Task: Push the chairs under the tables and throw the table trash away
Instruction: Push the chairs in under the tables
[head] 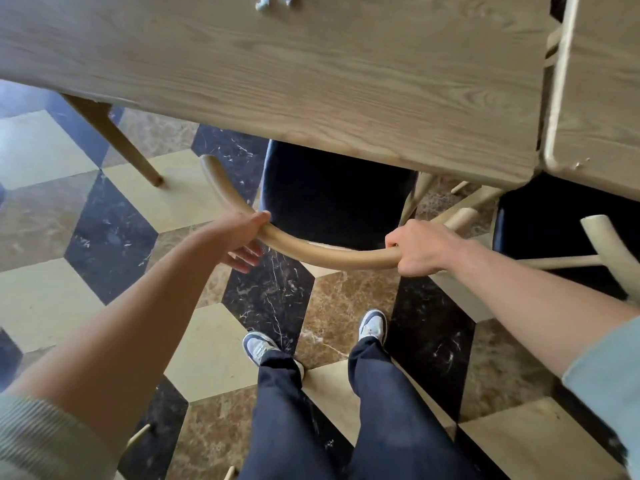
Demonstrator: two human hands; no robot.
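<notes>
A chair with a curved wooden back rail and a dark seat stands in front of me, its seat partly under the wooden table. My left hand holds the rail's left part, thumb on top and fingers loosely beneath. On the rail's right part my right hand is closed in a full grip. Crumpled white trash lies on the tabletop at the far edge of view, mostly cut off.
A second table butts against the first on the right, with another dark-seated chair under it. A table leg slants down at the left. My feet stand on a patterned marble floor. Chair-leg tips show at the bottom left.
</notes>
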